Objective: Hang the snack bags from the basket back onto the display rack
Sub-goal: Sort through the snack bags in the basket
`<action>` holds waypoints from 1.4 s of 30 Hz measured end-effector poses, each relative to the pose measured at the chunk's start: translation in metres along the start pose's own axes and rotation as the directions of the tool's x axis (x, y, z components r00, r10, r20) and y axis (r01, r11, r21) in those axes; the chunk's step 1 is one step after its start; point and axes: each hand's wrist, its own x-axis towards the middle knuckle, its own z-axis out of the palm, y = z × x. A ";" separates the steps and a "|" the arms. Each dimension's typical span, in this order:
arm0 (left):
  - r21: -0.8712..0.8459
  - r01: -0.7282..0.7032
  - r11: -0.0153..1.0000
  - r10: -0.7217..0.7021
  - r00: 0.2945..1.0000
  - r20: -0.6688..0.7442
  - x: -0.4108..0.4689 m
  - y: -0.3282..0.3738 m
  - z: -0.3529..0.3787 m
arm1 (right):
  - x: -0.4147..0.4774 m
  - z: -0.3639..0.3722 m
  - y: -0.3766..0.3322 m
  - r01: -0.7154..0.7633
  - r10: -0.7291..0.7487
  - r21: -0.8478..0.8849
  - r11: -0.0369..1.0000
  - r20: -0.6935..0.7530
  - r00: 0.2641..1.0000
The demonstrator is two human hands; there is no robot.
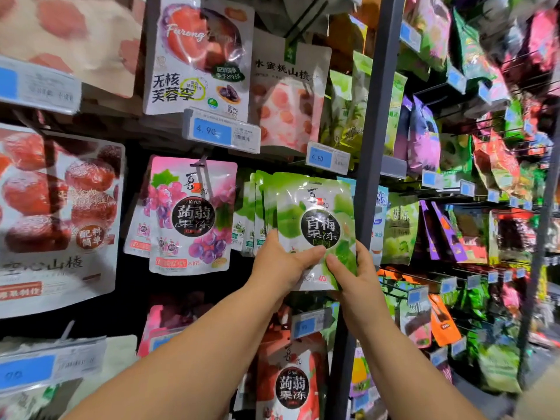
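A green bag (pixel 316 225) of plum jelly is held upright against the rack (pixel 133 298), in its middle row, just left of the grey post (pixel 374 131). Both hands grip it by its lower part. The left hand (pixel 283 263) pinches the bottom left, with the thumb lying across the front and the fingers out of sight behind. The right hand (pixel 360 272) pinches the bottom right the same way, thumb on the front. The two thumb tips nearly meet at the middle of the bag.

Right behind it and a little to its left hangs a row of matching green bags (pixel 254 207), so this looks like the right place for it. The bag's top edge sits level with theirs. The peg is hidden behind the bag, so it cannot be told whether the hang hole is over the peg yet.

As a judgement, this one bag is at the point of being hung and has not been let go. The basket is not in view, so the number of bags left cannot be told.

To the left on the same row hangs a purple bag (pixel 194 215) of grape jelly. Above it, on the row's front edge, a blue price tag (pixel 222 131) reads 4.90. Below the hands hangs a red bag (pixel 291 380). Right of the post, more packed rows run off into blur.
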 end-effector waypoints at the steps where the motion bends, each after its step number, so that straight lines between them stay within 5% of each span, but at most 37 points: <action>1: 0.071 -0.031 0.997 0.033 0.999 -0.027 0.002 0.001 0.001 | 0.002 0.000 -0.001 0.006 -0.006 0.004 1.000 0.002 1.000; 7: 0.280 -0.226 0.933 0.240 0.971 -0.016 0.012 0.005 -0.001 | 0.017 0.002 -0.003 -0.026 0.026 -0.022 0.999 0.003 1.000; 15: 0.390 -0.298 0.871 0.306 0.951 0.043 0.034 0.004 -0.005 | 0.033 0.003 0.003 -0.021 0.020 -0.006 1.000 -0.050 0.999; 25: 0.484 -0.268 0.833 0.290 0.956 0.029 0.053 -0.003 -0.005 | 0.043 0.002 0.007 -0.034 0.033 -0.085 0.996 -0.007 0.999; 29: 0.705 -0.170 0.689 0.285 0.957 -0.048 0.059 -0.008 0.000 | 0.042 0.005 0.002 -0.008 -0.007 -0.281 0.960 -0.053 0.999; 34: 0.792 -0.132 0.595 0.335 0.937 -0.096 0.066 -0.012 0.004 | 0.045 0.012 0.011 0.040 -0.107 -0.633 0.773 -0.068 0.992; 42: 0.769 -0.119 0.628 0.242 0.969 -0.048 0.098 -0.027 -0.011 | 0.063 0.020 0.032 0.042 -0.004 -0.619 0.784 0.062 0.998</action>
